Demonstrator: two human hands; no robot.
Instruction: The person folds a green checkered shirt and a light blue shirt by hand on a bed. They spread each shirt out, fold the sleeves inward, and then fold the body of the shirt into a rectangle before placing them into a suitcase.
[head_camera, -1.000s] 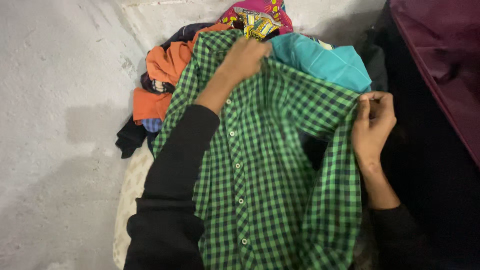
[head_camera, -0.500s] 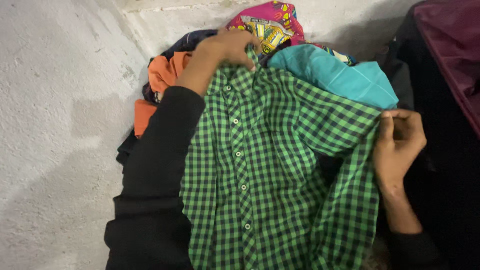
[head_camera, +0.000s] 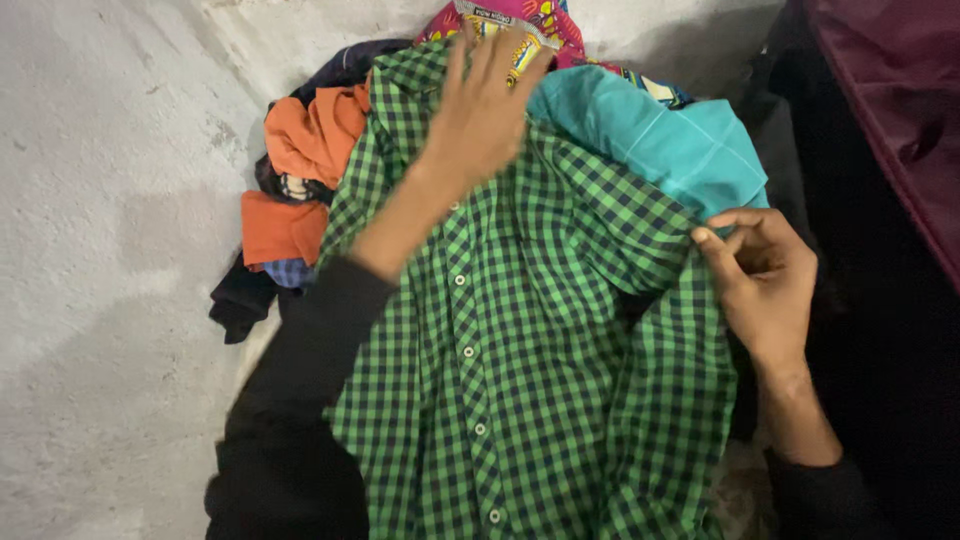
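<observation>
Checked green cotton shirt (head_camera: 540, 360): left hand (head_camera: 485, 110) flat, right hand (head_camera: 765, 285) pinching edge.

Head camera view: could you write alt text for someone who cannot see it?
Two bare hands spread a green checked shirt over a heap of clothes: the left hand lies flat and open near the collar, and the right hand pinches the cloth at the shirt's edge. Orange and turquoise garments lie beneath, on a pale grey floor.

Left hand (head_camera: 487, 110) flat, fingers spread; right hand (head_camera: 762, 285) pinching.
</observation>
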